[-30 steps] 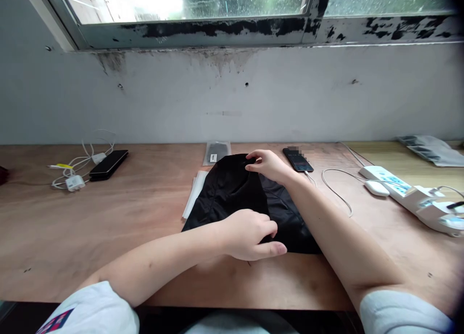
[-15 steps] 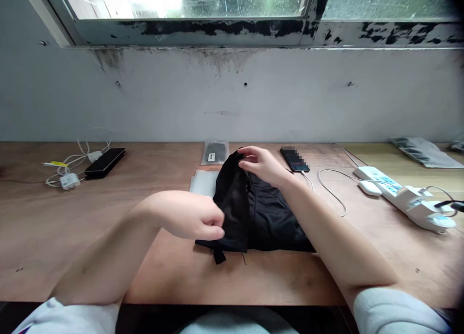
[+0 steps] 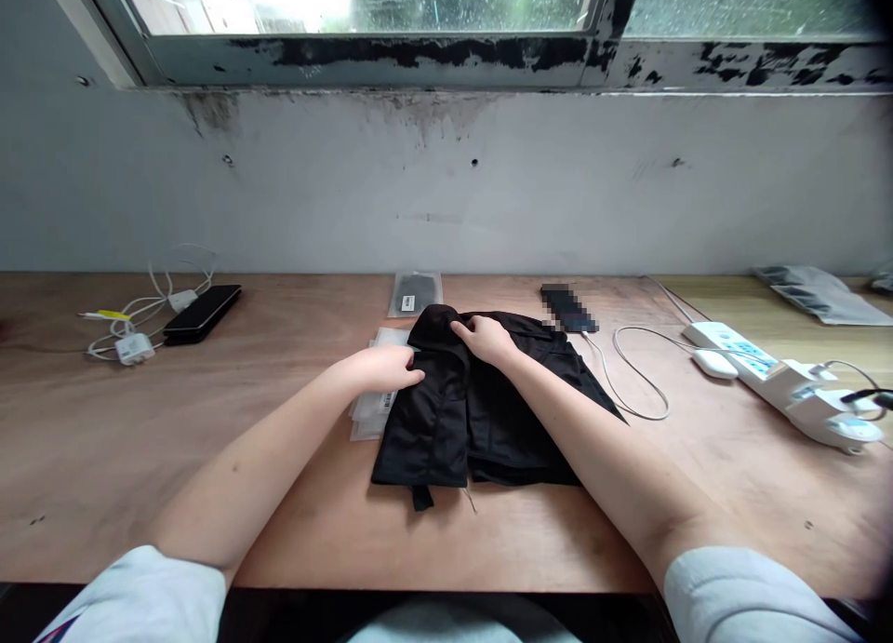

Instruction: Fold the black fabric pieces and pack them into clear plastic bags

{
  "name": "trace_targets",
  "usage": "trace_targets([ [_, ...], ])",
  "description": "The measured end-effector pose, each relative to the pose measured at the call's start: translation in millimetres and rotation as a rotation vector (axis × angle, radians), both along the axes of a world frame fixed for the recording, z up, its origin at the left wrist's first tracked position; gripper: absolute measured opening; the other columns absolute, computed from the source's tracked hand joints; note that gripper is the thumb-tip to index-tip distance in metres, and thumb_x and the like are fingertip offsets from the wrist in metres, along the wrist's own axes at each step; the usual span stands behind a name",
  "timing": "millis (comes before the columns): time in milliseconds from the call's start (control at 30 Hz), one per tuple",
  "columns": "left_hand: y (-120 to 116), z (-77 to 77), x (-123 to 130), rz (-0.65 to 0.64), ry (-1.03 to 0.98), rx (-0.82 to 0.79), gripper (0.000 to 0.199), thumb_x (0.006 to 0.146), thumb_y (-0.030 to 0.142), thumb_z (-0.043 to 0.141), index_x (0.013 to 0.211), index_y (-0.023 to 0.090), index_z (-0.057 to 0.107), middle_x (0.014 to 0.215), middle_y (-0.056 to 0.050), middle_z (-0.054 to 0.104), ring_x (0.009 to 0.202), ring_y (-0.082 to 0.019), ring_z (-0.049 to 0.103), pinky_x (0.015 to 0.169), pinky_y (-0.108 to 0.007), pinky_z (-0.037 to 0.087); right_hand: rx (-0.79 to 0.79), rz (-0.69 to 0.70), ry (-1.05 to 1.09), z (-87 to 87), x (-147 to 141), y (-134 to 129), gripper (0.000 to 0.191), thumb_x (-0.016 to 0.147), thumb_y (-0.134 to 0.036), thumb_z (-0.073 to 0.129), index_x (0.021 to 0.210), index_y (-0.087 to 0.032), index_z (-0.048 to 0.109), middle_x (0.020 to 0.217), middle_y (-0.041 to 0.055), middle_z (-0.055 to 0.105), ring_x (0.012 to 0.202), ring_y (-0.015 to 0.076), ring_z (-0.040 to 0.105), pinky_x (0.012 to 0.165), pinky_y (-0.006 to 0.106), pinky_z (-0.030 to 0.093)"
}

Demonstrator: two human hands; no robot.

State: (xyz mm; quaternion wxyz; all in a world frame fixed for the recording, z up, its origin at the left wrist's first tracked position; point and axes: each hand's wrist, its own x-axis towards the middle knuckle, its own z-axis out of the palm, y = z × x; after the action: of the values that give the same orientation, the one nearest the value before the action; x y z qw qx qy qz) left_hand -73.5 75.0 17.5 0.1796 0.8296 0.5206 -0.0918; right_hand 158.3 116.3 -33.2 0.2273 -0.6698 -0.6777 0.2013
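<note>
Right grip curls down on the upper fold of a black garment, fingers and thumb drawn together on the cloth, clamped there as far as the view shows. Left grip lies flatter, its fingers together and reaching the garment's left edge, not visibly pinching anything. The garment lies folded on the table, its hood-like top bunched between the grips, a short strap poking past the near hem. Clear plastic packets slide under its left side, so a sideways tug could drag them along or rumple the fold. Slick cloth might slip away if the right pinch is loose. A white cable runs just beyond the right forearm, and snagging it could pull the phone.
</note>
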Motion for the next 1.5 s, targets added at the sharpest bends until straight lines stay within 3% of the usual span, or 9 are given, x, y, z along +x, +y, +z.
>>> trace_targets([
  [167,12,-13.0,-5,0.036,-0.165,-0.008,0.034,0.080,0.052,0.060,0.088,0.020,0.069,0.084,-0.006,0.073,0.075,-0.024,0.067,0.058,-0.029,0.041,0.055,0.034,0.235,1.8,-5,-2,0.020,0.082,-0.036,0.068,0.075,-0.019,0.060,0.078,0.0045,0.068,0.078,0.0203,0.062,0.068,0.028,0.042],
  [333,21,-11.1,-13,0.144,-0.321,-0.164,0.047,0.084,0.062,0.059,0.092,0.018,0.072,0.071,-0.005,0.071,0.068,-0.024,0.068,0.064,-0.031,0.047,-0.144,-0.022,1.105,29.5,-6,-17,0.009,0.082,-0.031,0.060,0.083,-0.023,0.057,0.072,-0.0017,0.064,0.068,0.0171,0.059,0.060,0.026,0.046],
  [467,25,-17.3,-12,0.194,-0.792,-0.188,0.067,0.074,0.067,0.075,0.118,0.017,0.068,0.100,-0.010,0.076,0.097,-0.030,0.071,0.084,-0.036,0.052,-0.394,-0.075,1.520,58.3,-5,-29,0.013,0.083,-0.028,0.053,0.085,-0.019,0.062,0.070,0.0030,0.068,0.068,0.0204,0.064,0.064,0.031,0.054],
  [567,19,-27.7,-10,0.090,-1.169,-0.475,0.075,0.076,0.066,0.076,0.133,0.020,0.062,0.129,-0.014,0.068,0.122,-0.033,0.062,0.099,-0.039,0.049,-0.392,-0.003,1.657,74.2,-4,-36,0.018,0.086,-0.027,0.050,0.088,-0.017,0.065,0.074,0.0053,0.071,0.074,0.0223,0.068,0.071,0.034,0.058],
  [700,4,-34.5,-9,0.044,-1.260,-0.876,0.074,0.072,0.054,0.085,0.135,0.022,0.062,0.137,-0.013,0.064,0.125,-0.033,0.062,0.098,-0.039,0.052,-0.304,0.057,1.720,87.3,3,-45,0.019,0.090,-0.033,0.054,0.087,-0.019,0.067,0.076,0.0040,0.074,0.080,0.0227,0.072,0.075,0.034,0.059],
  [867,-9,-20.5,-3,0.004,-1.118,-1.012,0.056,0.068,0.022,0.089,0.120,0.018,0.071,0.126,-0.014,0.071,0.111,-0.030,0.070,0.094,-0.037,0.057,-0.364,0.017,1.622,86.0,15,-50,0.019,0.089,-0.038,0.068,0.094,-0.020,0.070,0.080,0.0043,0.076,0.083,0.0226,0.073,0.076,0.032,0.060],
  [967,-7,-9.3,-5,0.066,-1.116,-1.002,0.052,0.070,0.023,0.086,0.119,0.017,0.069,0.121,-0.014,0.073,0.105,-0.029,0.072,0.090,-0.038,0.058,-0.320,-0.136,1.572,76.4,20,-42,0.017,0.088,-0.027,0.071,0.100,-0.015,0.070,0.091,0.0089,0.077,0.087,0.0229,0.074,0.080,0.033,0.061],
  [1267,11,20.8,-37,0.161,-1.103,-0.749,0.097,0.061,0.034,0.085,0.149,0.026,0.044,0.137,-0.013,0.063,0.121,-0.035,0.063,0.096,-0.043,0.056,-0.154,-0.352,1.504,56.1,37,-13,0.018,0.081,-0.004,0.057,0.089,-0.017,0.063,0.083,0.0070,0.073,0.082,0.0197,0.073,0.078,0.032,0.063],
  [1500,45,-5.8,-59,0.312,-0.798,-0.495,0.071,0.071,0.039,0.081,0.135,0.022,0.057,0.108,-0.009,0.073,0.094,-0.024,0.072,0.071,-0.029,0.055,-0.119,-0.659,1.295,16.0,60,11,0.027,0.065,-0.007,0.056,0.088,-0.022,0.054,0.064,0.0000,0.059,0.062,0.0198,0.065,0.062,0.033,0.059],
])
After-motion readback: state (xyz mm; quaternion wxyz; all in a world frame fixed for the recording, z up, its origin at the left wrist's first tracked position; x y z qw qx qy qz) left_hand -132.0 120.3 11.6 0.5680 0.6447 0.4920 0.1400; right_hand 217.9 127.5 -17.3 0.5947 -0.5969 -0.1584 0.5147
